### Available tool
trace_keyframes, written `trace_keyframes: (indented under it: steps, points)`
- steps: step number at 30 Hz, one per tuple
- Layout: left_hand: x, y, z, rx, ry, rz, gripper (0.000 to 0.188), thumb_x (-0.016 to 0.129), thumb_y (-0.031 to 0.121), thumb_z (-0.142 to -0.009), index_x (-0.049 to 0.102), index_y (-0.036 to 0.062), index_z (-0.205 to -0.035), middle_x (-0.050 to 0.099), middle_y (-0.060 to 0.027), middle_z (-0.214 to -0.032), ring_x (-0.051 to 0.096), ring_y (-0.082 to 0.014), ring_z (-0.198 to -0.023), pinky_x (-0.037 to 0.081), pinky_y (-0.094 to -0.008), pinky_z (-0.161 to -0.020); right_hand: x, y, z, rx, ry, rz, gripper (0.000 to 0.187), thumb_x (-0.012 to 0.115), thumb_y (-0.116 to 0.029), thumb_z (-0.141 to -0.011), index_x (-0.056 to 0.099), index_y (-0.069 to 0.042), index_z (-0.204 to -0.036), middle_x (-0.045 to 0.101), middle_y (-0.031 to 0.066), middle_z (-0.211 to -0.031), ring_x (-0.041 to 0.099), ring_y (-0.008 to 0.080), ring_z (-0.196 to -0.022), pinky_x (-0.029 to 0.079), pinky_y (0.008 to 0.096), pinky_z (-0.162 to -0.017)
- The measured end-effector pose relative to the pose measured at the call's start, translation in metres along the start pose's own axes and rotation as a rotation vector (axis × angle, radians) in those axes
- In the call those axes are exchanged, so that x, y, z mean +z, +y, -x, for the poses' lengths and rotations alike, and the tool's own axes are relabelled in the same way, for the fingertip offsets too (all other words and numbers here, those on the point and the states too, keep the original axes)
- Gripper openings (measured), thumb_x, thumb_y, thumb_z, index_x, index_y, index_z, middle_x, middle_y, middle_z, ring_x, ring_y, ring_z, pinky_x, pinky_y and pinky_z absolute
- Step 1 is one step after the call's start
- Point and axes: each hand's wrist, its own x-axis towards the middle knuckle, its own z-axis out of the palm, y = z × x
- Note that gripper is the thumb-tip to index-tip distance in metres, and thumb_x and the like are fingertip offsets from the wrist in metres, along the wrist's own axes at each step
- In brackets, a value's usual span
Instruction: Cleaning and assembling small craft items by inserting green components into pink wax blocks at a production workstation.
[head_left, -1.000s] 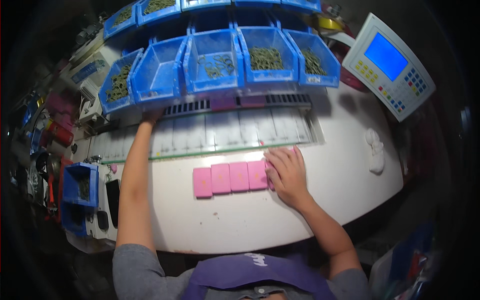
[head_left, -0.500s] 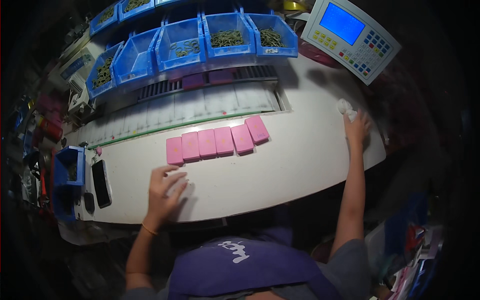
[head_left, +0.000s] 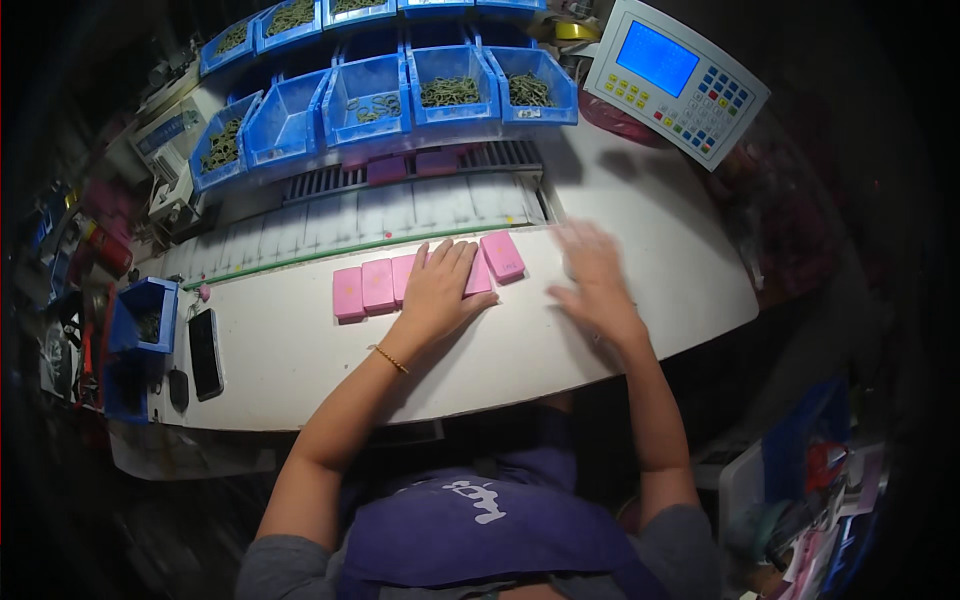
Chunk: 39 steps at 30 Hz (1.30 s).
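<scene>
left hand (head_left: pixel 440 295): moved onto pink blocks (head_left: pixel 378 285), spread | right hand (head_left: pixel 596 278): moved near them, blurred, can't tell grip

A white table (head_left: pixel 680 250) stands lit amid deep shadow. Along its far side run 5 blue bins (head_left: pixel 368 132) (another row (head_left: pixel 361 16) sits above), with a pale keypad panel (head_left: pixel 676 86), its screen (head_left: pixel 657 58) glowing blue, at the right.

Pink rectangular blocks (head_left: pixel 378 286) lie in a row, partly covered ones seemingly touching.
</scene>
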Motion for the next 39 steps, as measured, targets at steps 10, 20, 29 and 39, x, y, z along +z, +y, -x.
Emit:
trace_keyframes:
  steps: [10, 20, 29, 39]
  points:
    - [-0.044, -0.012, 0.07, -0.292, 0.052, 0.529, 0.069, 0.069, 0.038, -0.088, 0.042, 0.0052, -0.143, 0.05, -0.0108, -0.139, 0.05, -0.0248, -0.123, 0.046, -0.0393, -0.1, 0.043, -0.04, -0.033, -0.27, -0.095, -0.543, 0.089, 0.078, -0.024, -0.074, 0.033, 0.0, -0.146, 0.048, 0.0215, -0.132, 0.047, 0.0391, -0.117, 0.035, 0.0437, -0.106]
    - [-0.063, 0.044, 0.135, -0.265, 0.043, 0.946, 0.046, 0.079, 0.01, -0.077, 0.057, 0.0047, -0.117, 0.06, -0.0073, -0.112, 0.065, -0.0173, -0.089, 0.054, -0.032, -0.077, 0.037, -0.159, 0.057, 0.344, -0.257, -1.686, 0.069, 0.064, -0.008, -0.091, 0.028, 0.0, -0.15, 0.044, 0.0172, -0.142, 0.043, 0.0234, -0.131, 0.035, 0.0376, -0.109]
    - [-0.051, 0.045, 0.142, -0.178, 0.247, 0.752, 0.05, 0.073, -0.001, -0.069, 0.059, 0.0021, -0.117, 0.057, -0.0089, -0.109, 0.063, -0.0141, -0.077, 0.053, -0.0267, -0.066, 0.052, -0.176, 0.062, 0.37, -0.23, -1.567, 0.062, 0.044, -0.024, -0.102, 0.02, 0.005, -0.151, 0.041, 0.0181, -0.147, 0.043, 0.0206, -0.132, 0.031, 0.0307, -0.11]
    - [-0.038, 0.03, 0.149, -0.392, 0.285, 1.34, 0.055, 0.084, 0.014, -0.075, 0.053, 0.0058, -0.12, 0.05, -0.0064, -0.114, 0.059, -0.0155, -0.102, 0.053, -0.0259, -0.086, 0.074, -0.148, 0.049, 0.594, -0.017, -1.548, 0.04, 0.039, -0.023, -0.106, 0.05, 0.004, -0.134, 0.059, 0.0123, -0.119, 0.057, 0.014, -0.111, 0.043, 0.028, -0.1]
